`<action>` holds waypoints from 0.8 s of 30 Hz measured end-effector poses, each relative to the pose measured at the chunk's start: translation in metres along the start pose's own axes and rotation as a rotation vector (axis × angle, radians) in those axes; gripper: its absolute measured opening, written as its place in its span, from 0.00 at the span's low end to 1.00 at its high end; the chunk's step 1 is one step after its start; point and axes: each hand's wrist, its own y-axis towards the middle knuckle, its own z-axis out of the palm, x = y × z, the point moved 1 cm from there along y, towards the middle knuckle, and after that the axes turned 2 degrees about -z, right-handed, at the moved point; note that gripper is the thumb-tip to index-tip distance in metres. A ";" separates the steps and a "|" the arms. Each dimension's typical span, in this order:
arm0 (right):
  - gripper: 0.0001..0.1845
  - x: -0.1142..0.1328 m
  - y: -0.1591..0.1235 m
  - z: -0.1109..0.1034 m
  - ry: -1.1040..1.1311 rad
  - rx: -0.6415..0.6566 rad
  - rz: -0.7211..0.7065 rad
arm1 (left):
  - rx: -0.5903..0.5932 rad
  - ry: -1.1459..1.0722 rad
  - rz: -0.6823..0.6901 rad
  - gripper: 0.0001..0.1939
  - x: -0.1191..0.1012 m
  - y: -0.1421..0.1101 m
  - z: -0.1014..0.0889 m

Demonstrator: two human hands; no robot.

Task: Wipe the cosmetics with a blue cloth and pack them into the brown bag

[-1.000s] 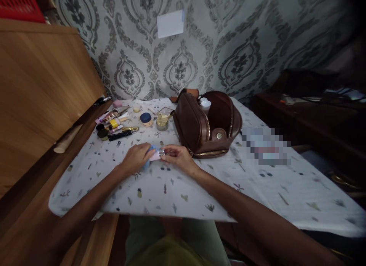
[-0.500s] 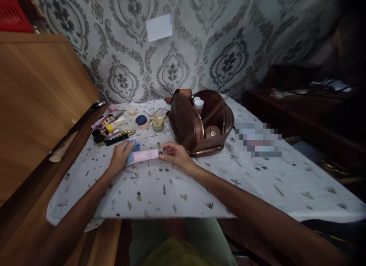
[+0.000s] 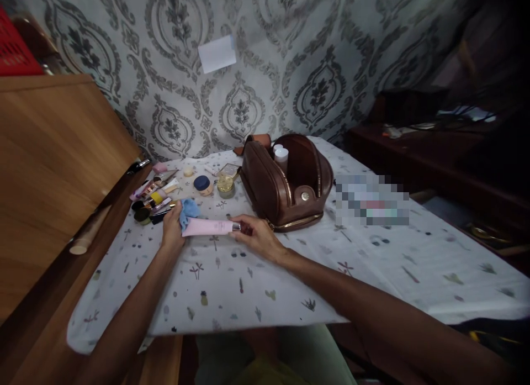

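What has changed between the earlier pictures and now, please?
The left hand slid the blue cloth leftward along the pink tube, away from its cap, so more of the tube shows. The right hand still holds the cap end. The brown bag stayed open.

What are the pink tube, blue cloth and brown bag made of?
Pink tube: probably plastic, satin finish; smooth, evenly coloured body. Blue cloth: fabric, matte; soft folds, weave unclear. Brown bag: leather or imitation, low sheen; smooth panels, soft highlights.

illegible lettering (image 3: 220, 226) on pink tube (image 3: 201, 227)
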 end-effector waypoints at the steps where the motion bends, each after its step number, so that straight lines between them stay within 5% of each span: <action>1: 0.17 0.000 0.000 0.000 -0.009 -0.010 0.014 | 0.003 -0.032 -0.053 0.16 0.000 0.000 0.000; 8: 0.17 -0.004 0.001 0.000 0.017 -0.104 0.095 | 0.114 -0.154 -0.310 0.06 -0.005 -0.006 -0.004; 13: 0.17 -0.009 0.001 0.003 0.041 -0.111 0.107 | 0.310 -0.012 -0.267 0.17 -0.004 -0.014 -0.004; 19: 0.19 -0.007 -0.001 0.004 -0.012 -0.046 0.080 | 0.200 0.070 -0.159 0.20 0.001 -0.012 -0.004; 24: 0.20 0.001 -0.005 0.004 -0.121 0.050 -0.091 | 0.125 0.084 -0.125 0.22 0.005 -0.011 -0.006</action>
